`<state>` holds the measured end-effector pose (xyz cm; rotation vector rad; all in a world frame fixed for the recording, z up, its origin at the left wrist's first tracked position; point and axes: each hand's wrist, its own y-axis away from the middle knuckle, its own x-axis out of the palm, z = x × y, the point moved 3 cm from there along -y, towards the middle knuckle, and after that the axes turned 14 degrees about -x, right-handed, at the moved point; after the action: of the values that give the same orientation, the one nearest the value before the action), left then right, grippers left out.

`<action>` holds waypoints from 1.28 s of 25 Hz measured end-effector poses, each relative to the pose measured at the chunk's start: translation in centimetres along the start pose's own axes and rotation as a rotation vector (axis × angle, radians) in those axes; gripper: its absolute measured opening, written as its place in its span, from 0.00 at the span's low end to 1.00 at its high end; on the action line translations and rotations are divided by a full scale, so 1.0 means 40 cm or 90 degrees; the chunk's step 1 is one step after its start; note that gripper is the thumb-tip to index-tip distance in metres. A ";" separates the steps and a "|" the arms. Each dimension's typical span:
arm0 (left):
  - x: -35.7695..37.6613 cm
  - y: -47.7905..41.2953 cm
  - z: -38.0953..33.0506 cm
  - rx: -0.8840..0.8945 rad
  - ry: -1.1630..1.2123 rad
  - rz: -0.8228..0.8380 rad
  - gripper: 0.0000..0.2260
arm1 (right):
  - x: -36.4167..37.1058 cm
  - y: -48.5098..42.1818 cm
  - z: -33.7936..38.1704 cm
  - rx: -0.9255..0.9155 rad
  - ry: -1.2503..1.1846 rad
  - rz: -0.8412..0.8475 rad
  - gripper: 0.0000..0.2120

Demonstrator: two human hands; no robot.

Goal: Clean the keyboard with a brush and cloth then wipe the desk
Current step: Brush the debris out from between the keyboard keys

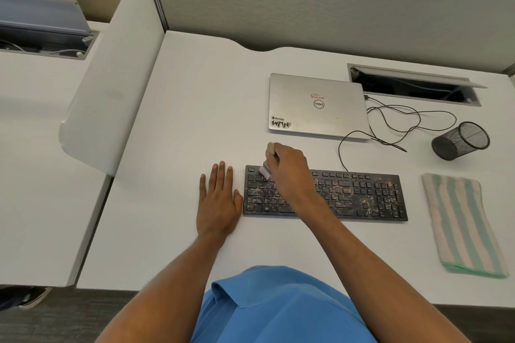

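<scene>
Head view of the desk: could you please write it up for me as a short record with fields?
keyboard: black, speckled with crumbs, on the desk
right hand: grips the brush, bristles on the keyboard's upper left keys
left hand: flat on the desk, beside the keyboard's left end
cloth: striped, folded, right of the keyboard, untouched
laptop: closed, behind the keyboard
mesh cup: lying on its side, right of the laptop

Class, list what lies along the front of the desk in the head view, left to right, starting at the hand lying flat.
left hand → keyboard → striped cloth
</scene>
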<state>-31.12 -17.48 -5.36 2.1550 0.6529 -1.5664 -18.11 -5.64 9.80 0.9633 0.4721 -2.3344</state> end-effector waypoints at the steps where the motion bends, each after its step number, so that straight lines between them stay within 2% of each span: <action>1: 0.000 0.000 0.000 0.000 -0.001 0.002 0.29 | -0.001 -0.001 0.001 0.004 -0.004 -0.023 0.17; 5: 0.001 -0.001 0.002 -0.001 -0.010 0.004 0.29 | 0.022 0.016 -0.001 0.028 -0.047 -0.029 0.16; 9: 0.004 0.001 0.004 -0.001 -0.008 0.005 0.29 | -0.002 0.025 0.005 0.061 0.018 0.026 0.14; 13: 0.004 -0.001 0.003 -0.003 -0.013 0.007 0.29 | -0.014 0.013 -0.007 0.073 -0.018 -0.053 0.15; 16: 0.003 0.001 0.003 -0.003 -0.014 0.007 0.30 | 0.002 0.011 0.001 0.063 -0.025 -0.059 0.16; 23: 0.002 0.001 0.002 -0.002 -0.008 0.003 0.29 | 0.012 0.015 -0.013 0.073 0.032 0.031 0.14; 28: 0.001 0.001 0.001 -0.001 -0.005 0.000 0.29 | -0.015 0.010 0.008 0.059 -0.002 -0.037 0.14; 32: 0.001 0.000 0.002 -0.001 -0.010 0.004 0.29 | 0.009 0.009 0.004 0.047 -0.026 -0.028 0.15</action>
<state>-31.17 -17.52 -5.44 2.1390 0.6422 -1.5772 -18.19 -6.13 9.61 0.9464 0.3982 -2.4207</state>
